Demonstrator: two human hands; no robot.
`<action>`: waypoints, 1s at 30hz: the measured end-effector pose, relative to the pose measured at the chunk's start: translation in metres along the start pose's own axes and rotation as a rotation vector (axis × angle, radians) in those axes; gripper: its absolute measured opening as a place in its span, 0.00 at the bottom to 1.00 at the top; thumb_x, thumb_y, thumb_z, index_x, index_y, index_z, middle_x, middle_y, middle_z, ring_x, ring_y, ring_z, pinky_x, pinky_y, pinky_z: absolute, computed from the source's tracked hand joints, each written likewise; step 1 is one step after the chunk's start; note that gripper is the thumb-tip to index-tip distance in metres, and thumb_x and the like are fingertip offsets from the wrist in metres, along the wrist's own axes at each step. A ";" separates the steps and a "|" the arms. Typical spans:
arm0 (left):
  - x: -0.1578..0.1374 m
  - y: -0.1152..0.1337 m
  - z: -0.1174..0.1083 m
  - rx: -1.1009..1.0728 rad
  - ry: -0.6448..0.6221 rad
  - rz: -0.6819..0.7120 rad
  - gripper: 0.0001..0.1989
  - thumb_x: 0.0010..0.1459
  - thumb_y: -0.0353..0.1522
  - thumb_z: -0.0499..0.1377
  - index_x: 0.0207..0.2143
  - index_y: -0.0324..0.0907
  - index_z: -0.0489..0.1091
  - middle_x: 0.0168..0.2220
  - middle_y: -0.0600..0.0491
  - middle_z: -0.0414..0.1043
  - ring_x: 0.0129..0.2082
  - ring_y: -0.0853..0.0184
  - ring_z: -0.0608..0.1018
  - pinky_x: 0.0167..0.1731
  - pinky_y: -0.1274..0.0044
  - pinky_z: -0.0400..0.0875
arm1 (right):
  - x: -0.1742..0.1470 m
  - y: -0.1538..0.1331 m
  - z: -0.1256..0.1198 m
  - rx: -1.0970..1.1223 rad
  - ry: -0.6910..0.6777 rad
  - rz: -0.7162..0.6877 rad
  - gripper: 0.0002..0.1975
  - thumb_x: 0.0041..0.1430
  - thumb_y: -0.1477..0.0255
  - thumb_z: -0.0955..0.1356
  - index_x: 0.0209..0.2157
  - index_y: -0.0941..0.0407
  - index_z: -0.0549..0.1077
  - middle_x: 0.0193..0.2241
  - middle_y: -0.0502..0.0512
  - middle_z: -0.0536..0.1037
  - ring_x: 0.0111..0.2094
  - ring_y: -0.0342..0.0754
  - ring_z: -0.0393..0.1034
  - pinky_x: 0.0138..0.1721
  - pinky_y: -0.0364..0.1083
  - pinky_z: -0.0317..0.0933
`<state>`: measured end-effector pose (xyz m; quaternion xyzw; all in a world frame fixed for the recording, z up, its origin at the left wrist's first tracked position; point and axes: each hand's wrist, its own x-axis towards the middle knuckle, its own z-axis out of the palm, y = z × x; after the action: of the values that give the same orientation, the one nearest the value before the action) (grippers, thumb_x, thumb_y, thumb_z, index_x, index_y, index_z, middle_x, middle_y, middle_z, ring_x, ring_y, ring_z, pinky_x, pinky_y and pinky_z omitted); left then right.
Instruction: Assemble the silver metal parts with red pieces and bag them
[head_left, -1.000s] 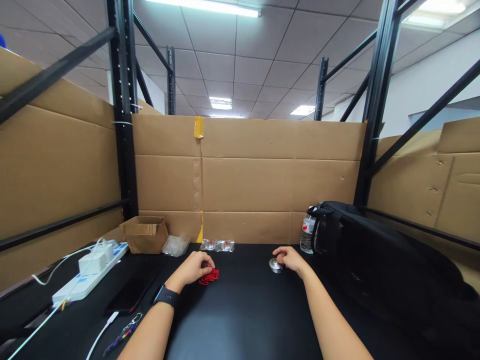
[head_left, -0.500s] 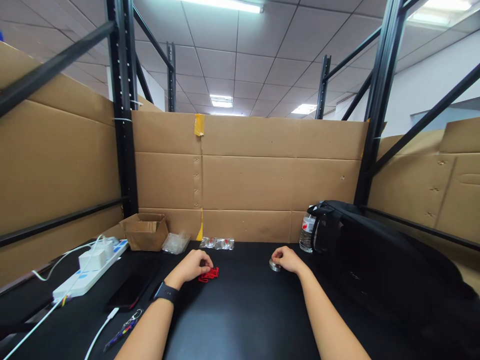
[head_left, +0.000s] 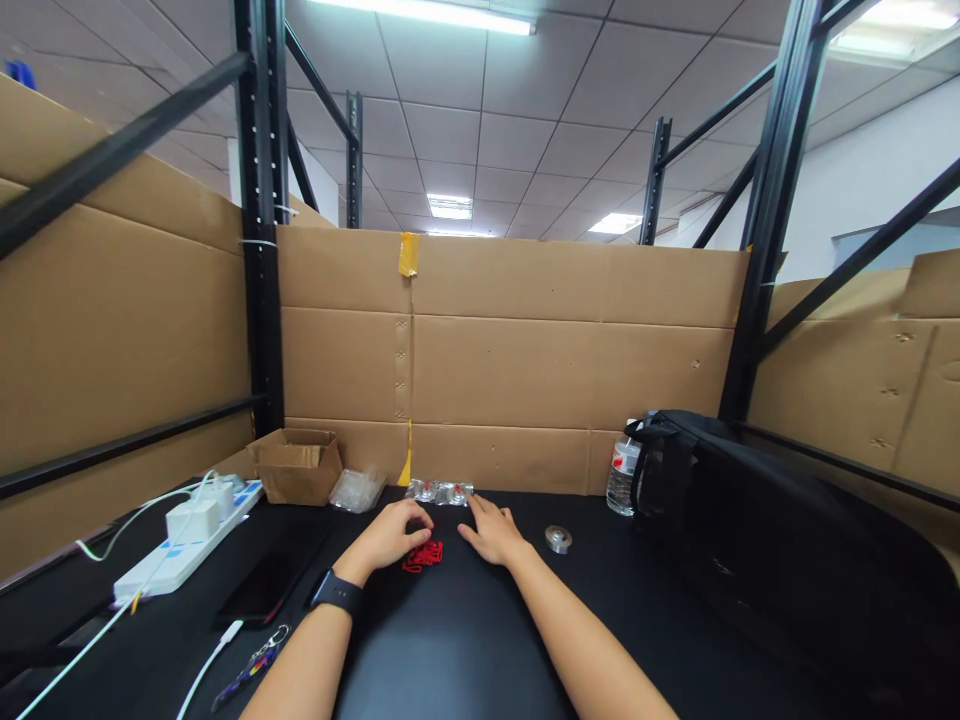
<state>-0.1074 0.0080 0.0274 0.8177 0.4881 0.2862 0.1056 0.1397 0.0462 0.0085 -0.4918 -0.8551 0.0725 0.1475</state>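
A small heap of red cord-like pieces (head_left: 424,556) lies on the black tabletop; exactly what they are is too small to tell. My left hand (head_left: 390,535), with a dark watch on its wrist, hovers over the heap's left side, fingers curved and thumb apart. My right hand (head_left: 491,532) reaches forward with its fingers spread, the tips close to clear packets (head_left: 441,492) with red and silver contents. Whether the fingertips touch the packets I cannot tell. To the right, a round silver roll (head_left: 558,540) with a hole in its middle rests untouched on the table.
At the back left stand an open cardboard box (head_left: 296,475) and a crumpled clear bag (head_left: 357,491). A power strip (head_left: 180,560), phone (head_left: 262,585) and keychain (head_left: 255,660) lie left. A water bottle (head_left: 621,478) and large black bag (head_left: 780,550) occupy the right.
My right hand has let go of the silver roll and moved left, close to the packets. My left hand has stayed by the red heap, with its fingers now slightly more apart.
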 end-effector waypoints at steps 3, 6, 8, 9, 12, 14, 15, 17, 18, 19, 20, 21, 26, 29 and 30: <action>0.001 -0.001 0.001 -0.001 0.016 -0.003 0.10 0.56 0.36 0.61 0.38 0.43 0.79 0.41 0.50 0.78 0.43 0.62 0.77 0.47 0.75 0.67 | 0.003 0.005 0.003 -0.021 0.044 -0.002 0.30 0.67 0.57 0.59 0.65 0.54 0.60 0.63 0.67 0.66 0.63 0.62 0.59 0.60 0.64 0.51; 0.002 0.001 0.002 -0.009 0.018 0.014 0.11 0.56 0.37 0.61 0.39 0.44 0.79 0.42 0.49 0.78 0.44 0.61 0.77 0.49 0.74 0.67 | -0.001 0.007 0.001 -0.045 0.079 -0.026 0.29 0.66 0.57 0.60 0.66 0.51 0.59 0.64 0.64 0.64 0.64 0.61 0.57 0.60 0.64 0.50; 0.002 0.003 0.004 -0.017 0.021 0.037 0.11 0.57 0.37 0.60 0.39 0.44 0.79 0.43 0.49 0.78 0.45 0.62 0.77 0.49 0.74 0.67 | -0.002 0.006 0.000 -0.037 0.045 -0.050 0.31 0.67 0.56 0.59 0.67 0.49 0.56 0.68 0.61 0.58 0.67 0.61 0.50 0.61 0.65 0.47; 0.002 0.004 0.004 -0.019 0.023 0.045 0.11 0.57 0.37 0.60 0.39 0.44 0.79 0.43 0.49 0.78 0.45 0.62 0.77 0.50 0.74 0.67 | -0.002 0.006 -0.001 -0.025 0.009 -0.057 0.31 0.67 0.55 0.59 0.68 0.49 0.55 0.68 0.60 0.57 0.68 0.61 0.48 0.61 0.66 0.47; 0.002 0.005 0.006 -0.022 0.016 0.042 0.11 0.57 0.37 0.60 0.39 0.44 0.79 0.43 0.49 0.78 0.45 0.62 0.77 0.49 0.74 0.67 | 0.000 0.004 -0.001 0.000 -0.051 -0.055 0.31 0.67 0.54 0.58 0.68 0.48 0.55 0.67 0.60 0.60 0.67 0.62 0.51 0.60 0.67 0.48; 0.002 0.005 0.006 -0.022 0.008 0.026 0.11 0.57 0.37 0.60 0.39 0.44 0.79 0.42 0.50 0.78 0.44 0.62 0.77 0.48 0.74 0.67 | 0.000 0.004 -0.002 -0.012 -0.011 -0.052 0.32 0.66 0.55 0.60 0.68 0.50 0.55 0.65 0.62 0.64 0.64 0.63 0.55 0.59 0.67 0.50; 0.001 0.005 0.006 -0.022 0.005 0.020 0.11 0.57 0.37 0.61 0.39 0.44 0.79 0.42 0.50 0.78 0.44 0.62 0.77 0.48 0.75 0.68 | -0.001 0.004 -0.002 -0.025 0.018 -0.049 0.33 0.65 0.56 0.61 0.68 0.51 0.55 0.63 0.63 0.65 0.62 0.63 0.57 0.58 0.66 0.51; 0.001 0.005 0.006 -0.019 0.002 0.012 0.11 0.57 0.37 0.60 0.39 0.44 0.79 0.42 0.50 0.79 0.44 0.62 0.77 0.48 0.75 0.68 | -0.004 0.005 -0.003 -0.059 0.067 -0.031 0.32 0.64 0.58 0.63 0.66 0.53 0.58 0.61 0.66 0.67 0.60 0.64 0.59 0.57 0.65 0.53; 0.001 0.005 0.005 -0.018 0.001 0.011 0.11 0.57 0.37 0.60 0.39 0.44 0.79 0.42 0.50 0.79 0.44 0.62 0.77 0.47 0.75 0.68 | -0.006 0.006 -0.004 -0.077 0.087 -0.022 0.30 0.63 0.59 0.64 0.65 0.54 0.61 0.60 0.67 0.67 0.59 0.63 0.60 0.57 0.63 0.53; 0.002 0.006 0.005 -0.016 0.000 0.012 0.11 0.57 0.38 0.60 0.39 0.44 0.79 0.42 0.50 0.79 0.44 0.62 0.78 0.47 0.75 0.68 | -0.008 0.007 -0.005 -0.092 0.108 -0.017 0.28 0.63 0.60 0.64 0.62 0.54 0.65 0.60 0.67 0.67 0.60 0.63 0.59 0.57 0.62 0.53; 0.002 0.006 0.005 -0.015 0.001 0.015 0.12 0.57 0.38 0.59 0.39 0.44 0.79 0.42 0.50 0.79 0.44 0.62 0.78 0.48 0.74 0.68 | -0.011 0.007 -0.007 -0.102 0.129 -0.016 0.25 0.63 0.62 0.65 0.59 0.55 0.68 0.60 0.67 0.67 0.60 0.63 0.59 0.57 0.61 0.53; 0.002 0.007 0.005 -0.014 0.000 0.020 0.12 0.58 0.38 0.59 0.39 0.44 0.79 0.43 0.50 0.79 0.44 0.61 0.78 0.48 0.74 0.68 | -0.014 0.007 -0.009 -0.103 0.140 -0.015 0.23 0.62 0.63 0.65 0.57 0.55 0.70 0.60 0.67 0.67 0.60 0.62 0.59 0.57 0.59 0.53; 0.003 0.008 0.006 -0.017 -0.011 0.023 0.12 0.58 0.39 0.59 0.39 0.44 0.79 0.43 0.49 0.79 0.44 0.62 0.78 0.48 0.74 0.68 | -0.025 0.007 -0.023 -0.071 0.084 0.018 0.20 0.60 0.64 0.67 0.53 0.55 0.70 0.50 0.62 0.76 0.51 0.57 0.70 0.51 0.54 0.57; 0.003 0.012 0.005 -0.023 -0.008 0.036 0.12 0.59 0.38 0.59 0.39 0.44 0.79 0.42 0.50 0.79 0.44 0.62 0.78 0.48 0.75 0.67 | -0.027 0.008 -0.029 -0.126 0.078 0.006 0.21 0.58 0.64 0.69 0.53 0.52 0.72 0.48 0.60 0.77 0.48 0.57 0.72 0.49 0.53 0.59; 0.003 0.015 0.005 -0.022 -0.003 0.046 0.11 0.59 0.38 0.59 0.39 0.44 0.79 0.42 0.50 0.79 0.44 0.62 0.78 0.48 0.75 0.67 | -0.027 0.009 -0.030 -0.151 0.065 0.001 0.19 0.58 0.64 0.69 0.51 0.53 0.74 0.47 0.60 0.77 0.47 0.57 0.72 0.48 0.52 0.60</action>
<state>-0.0923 0.0035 0.0309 0.8280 0.4657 0.2928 0.1089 0.1699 0.0266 0.0294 -0.5039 -0.8527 -0.0083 0.1378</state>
